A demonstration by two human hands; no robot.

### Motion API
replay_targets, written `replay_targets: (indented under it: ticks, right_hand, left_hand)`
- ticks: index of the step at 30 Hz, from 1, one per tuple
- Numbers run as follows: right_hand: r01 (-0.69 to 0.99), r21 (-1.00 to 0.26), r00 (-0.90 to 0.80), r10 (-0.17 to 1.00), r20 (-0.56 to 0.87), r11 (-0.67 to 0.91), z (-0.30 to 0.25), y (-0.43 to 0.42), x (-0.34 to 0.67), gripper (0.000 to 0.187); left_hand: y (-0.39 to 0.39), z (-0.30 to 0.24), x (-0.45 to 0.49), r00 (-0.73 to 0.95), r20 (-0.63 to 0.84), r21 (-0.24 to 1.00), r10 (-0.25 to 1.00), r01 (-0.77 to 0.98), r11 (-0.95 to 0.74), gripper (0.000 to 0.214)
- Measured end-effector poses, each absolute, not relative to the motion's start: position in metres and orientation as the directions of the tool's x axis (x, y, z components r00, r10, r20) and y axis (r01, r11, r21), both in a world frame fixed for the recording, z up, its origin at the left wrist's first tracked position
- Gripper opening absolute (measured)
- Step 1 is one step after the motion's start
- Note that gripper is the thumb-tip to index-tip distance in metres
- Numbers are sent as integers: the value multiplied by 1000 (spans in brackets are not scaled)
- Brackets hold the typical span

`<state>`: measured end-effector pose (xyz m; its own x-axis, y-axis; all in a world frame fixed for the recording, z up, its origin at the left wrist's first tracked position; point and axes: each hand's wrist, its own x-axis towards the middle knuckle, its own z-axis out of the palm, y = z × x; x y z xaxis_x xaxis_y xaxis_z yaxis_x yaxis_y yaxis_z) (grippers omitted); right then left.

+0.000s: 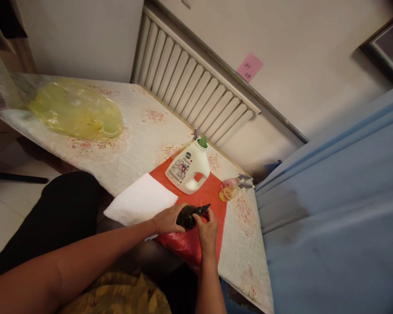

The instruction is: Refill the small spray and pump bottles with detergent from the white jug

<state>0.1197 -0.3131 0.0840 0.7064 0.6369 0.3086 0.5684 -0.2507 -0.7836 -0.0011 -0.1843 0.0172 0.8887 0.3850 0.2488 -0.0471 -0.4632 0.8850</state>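
Note:
Over the red plastic sheet [221, 213], a dark bottle [185, 217] with a black nozzle top [202, 209] is tilted to the right. My left hand [170, 219] wraps round the bottle's body. The fingers of my right hand [208, 227] are closed at the black top, beside its neck. Just beyond, a white jug [193, 163] with a handle and printed label stands on the sheet, a green spout [202, 141] at its mouth. A folded white cloth or paper [140, 198] lies left of my hands, partly on the red sheet. Whether the bottle's top is loose, I cannot tell.
Two small bottles with grey trigger tops [227, 190] are at the right of the flowered tablecloth [131, 152]. A yellow plastic bag [75, 109] with a pale round cap [110, 129] lies far left. A radiator [190, 72] lines the wall; a blue curtain [330, 196] hangs right.

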Motion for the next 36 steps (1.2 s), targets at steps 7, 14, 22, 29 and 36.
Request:
replay_targets:
  ticks: [7, 14, 22, 29, 36]
  right_hand:
    - [602, -727, 755, 533, 382, -331, 78, -310, 115, 34]
    - [586, -758, 704, 642, 302, -287, 86, -314, 117, 42]
    - [601, -775, 619, 727, 296, -196, 95, -318, 120, 29]
    - [558, -772, 741, 602, 297, -306, 84, -311, 122, 47]
    - [576, -790, 664, 683, 303, -209, 85, -319, 123, 50]
  left_hand:
    - [-185, 18, -2, 884, 256, 881, 391, -46, -472, 84]
    - [-184, 12, 1, 887, 242, 884, 393, -35, -467, 90]
    - [-183, 10, 1, 886, 239, 891, 397, -38, -452, 92]
    - [-184, 13, -1, 885, 264, 883, 384, -61, -465, 88]
    - [-183, 12, 0, 887, 242, 890, 394, -41, -455, 91]
